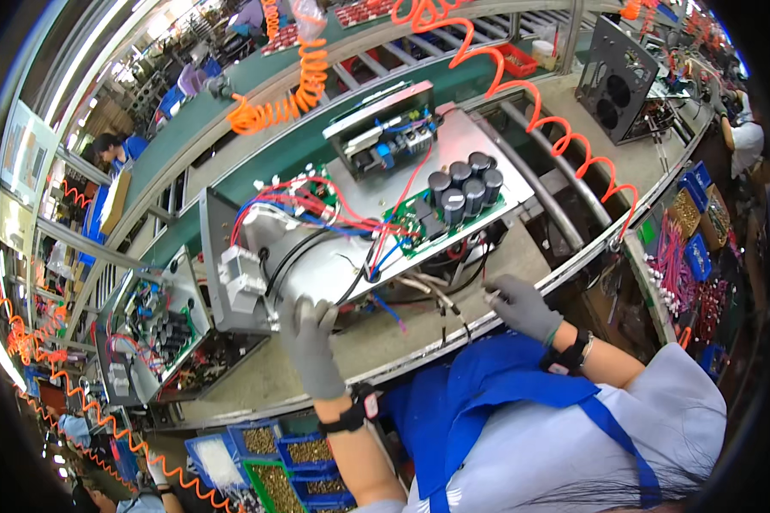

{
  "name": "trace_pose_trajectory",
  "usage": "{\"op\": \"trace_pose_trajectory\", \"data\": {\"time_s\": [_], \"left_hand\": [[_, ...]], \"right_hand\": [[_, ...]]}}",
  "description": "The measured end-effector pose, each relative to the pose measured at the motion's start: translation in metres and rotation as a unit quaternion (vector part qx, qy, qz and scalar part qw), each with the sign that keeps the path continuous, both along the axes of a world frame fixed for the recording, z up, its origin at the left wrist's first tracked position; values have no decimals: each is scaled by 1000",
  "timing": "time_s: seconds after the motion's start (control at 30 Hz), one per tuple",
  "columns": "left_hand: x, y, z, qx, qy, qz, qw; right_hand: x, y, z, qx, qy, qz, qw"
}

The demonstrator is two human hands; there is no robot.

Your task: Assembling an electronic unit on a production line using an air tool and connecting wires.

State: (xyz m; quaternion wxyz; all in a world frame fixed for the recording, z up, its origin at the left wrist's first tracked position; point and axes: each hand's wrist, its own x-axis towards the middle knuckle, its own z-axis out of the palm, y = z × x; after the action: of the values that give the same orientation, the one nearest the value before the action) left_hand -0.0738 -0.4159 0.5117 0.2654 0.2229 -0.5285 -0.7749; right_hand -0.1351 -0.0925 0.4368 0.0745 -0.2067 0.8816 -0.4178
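In front of me lies an open metal chassis [316, 256] with a dark end panel at its left. A green circuit board on it bears several black capacitors [453, 203]; red, blue and white wires [316, 203] run across its left half. My left hand [312, 350], in a grey glove, is at the chassis's near left edge, fingers up and slightly apart; whether they touch it I cannot tell. My right hand [529, 310], also gloved, is near the hanging cables [432, 291] below the near right edge. Its fingers are loosely bent, with nothing visible between them.
A similar open unit [158, 325] stands to the left, and a dark panel with fans [616, 81] stands at the far right. Orange coiled hoses [308, 81] hang overhead. Blue bins of screws [308, 451] are below left; pink wires [676, 265] lie at the right. Steel rollers [543, 184] adjoin the chassis.
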Motion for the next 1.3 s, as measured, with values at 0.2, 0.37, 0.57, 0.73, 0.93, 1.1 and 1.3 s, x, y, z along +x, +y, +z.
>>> {"op": "trace_pose_trajectory", "data": {"time_s": [0.2,0.37,0.57,0.73,0.93,1.1,1.3], "left_hand": [[87,-7,-19,-231,-147,221,936],[111,-34,-55,-135,-148,255,946],[66,-38,-2,-287,-117,221,925],[11,-95,-37,-317,-124,204,918],[7,-129,-65,-207,-129,267,932],[9,-154,-80,-574,-287,126,756],[11,-161,-112,-741,-237,82,622]], "right_hand": [[-7,3,31,-90,5,-9,996],[-21,19,17,-73,11,-40,996],[-24,40,38,-78,89,-63,991],[-23,66,28,-63,57,-127,988],[-14,103,13,-49,51,-172,983],[7,162,-71,42,-73,-159,984],[77,258,-132,226,-473,-276,805]]}}
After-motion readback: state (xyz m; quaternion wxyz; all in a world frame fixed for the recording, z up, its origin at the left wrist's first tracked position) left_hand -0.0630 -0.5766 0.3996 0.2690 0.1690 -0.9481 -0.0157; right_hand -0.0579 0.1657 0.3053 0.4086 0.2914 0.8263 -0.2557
